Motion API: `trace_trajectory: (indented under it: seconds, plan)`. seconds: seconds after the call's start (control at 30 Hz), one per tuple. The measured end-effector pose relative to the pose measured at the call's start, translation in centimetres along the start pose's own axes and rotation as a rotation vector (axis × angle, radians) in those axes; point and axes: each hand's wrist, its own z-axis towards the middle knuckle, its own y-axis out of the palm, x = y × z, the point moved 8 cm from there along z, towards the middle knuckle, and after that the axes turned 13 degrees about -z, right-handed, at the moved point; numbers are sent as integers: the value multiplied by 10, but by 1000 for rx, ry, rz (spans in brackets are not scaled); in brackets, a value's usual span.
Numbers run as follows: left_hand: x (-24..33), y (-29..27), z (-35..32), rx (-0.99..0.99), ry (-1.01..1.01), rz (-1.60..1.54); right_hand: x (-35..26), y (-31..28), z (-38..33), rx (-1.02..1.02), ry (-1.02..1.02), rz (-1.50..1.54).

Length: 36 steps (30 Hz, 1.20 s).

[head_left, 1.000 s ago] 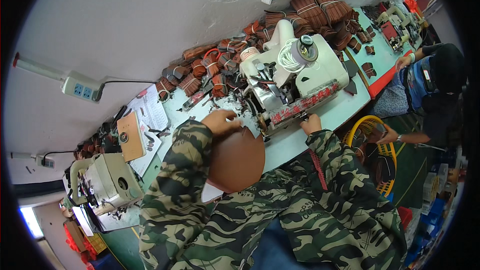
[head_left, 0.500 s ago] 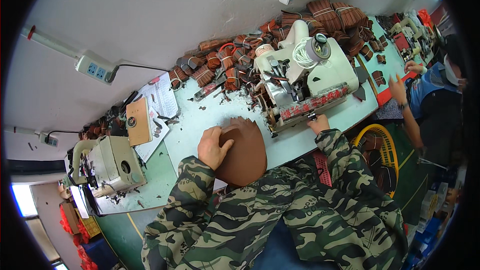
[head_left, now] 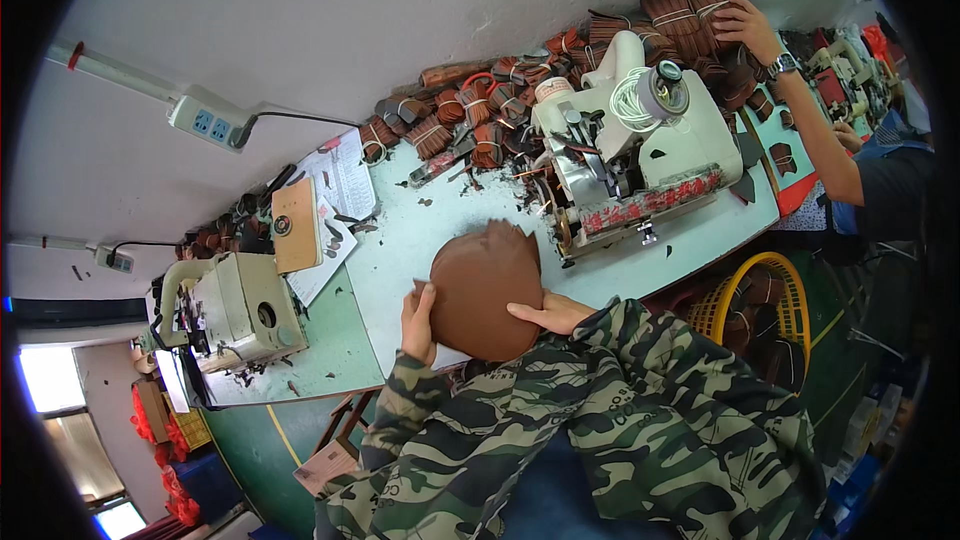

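A stack of brown leather pieces (head_left: 484, 292), rounded at the near side and jagged at the far side, is between my hands at the table's front edge. My left hand (head_left: 419, 324) grips its left edge, thumb up along the side. From the right, my right hand (head_left: 552, 314) holds the stack with the thumb on top and the other fingers hidden beneath. Beyond my right hand stands a cream bench machine (head_left: 690, 145) with a metal front and a worn red-and-white strip. A roll of white cord (head_left: 632, 103) sits on top of it.
Bundles of tied leather pieces (head_left: 430, 137) line the wall. A second machine (head_left: 245, 315), a brown clipboard (head_left: 295, 225) and papers lie left. A yellow basket (head_left: 790, 275) stands on the floor at right. A co-worker's arm (head_left: 815, 125) reaches over to the bundles.
My right hand has left the machine's front and taken hold of the leather stack. My left hand has shifted down to the stack's left edge. The co-worker's arm has reached up to the bundles.
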Motion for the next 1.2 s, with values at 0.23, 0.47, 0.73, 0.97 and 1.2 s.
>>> trace_trajectory:
  seconds: [0.23, 0.47, 0.73, 0.97, 1.2]
  plan:
    - [6, 58, 29, 12, 68, 88, 1, -38, -12, -12, 89, 18]
    - [-11, 19, -19, 193, -148, -13, 115, -105, -78, 136, 399, 233]
    - [62, 162, -26, -161, 883, 1527, 105, -190, -83, 480, 209, 115]
    - [59, 183, 5, -323, 596, 1686, 165, -180, -47, 462, 310, -32]
    - [57, 183, -1, -139, 604, 1780, 141, -191, -57, 704, 267, -246]
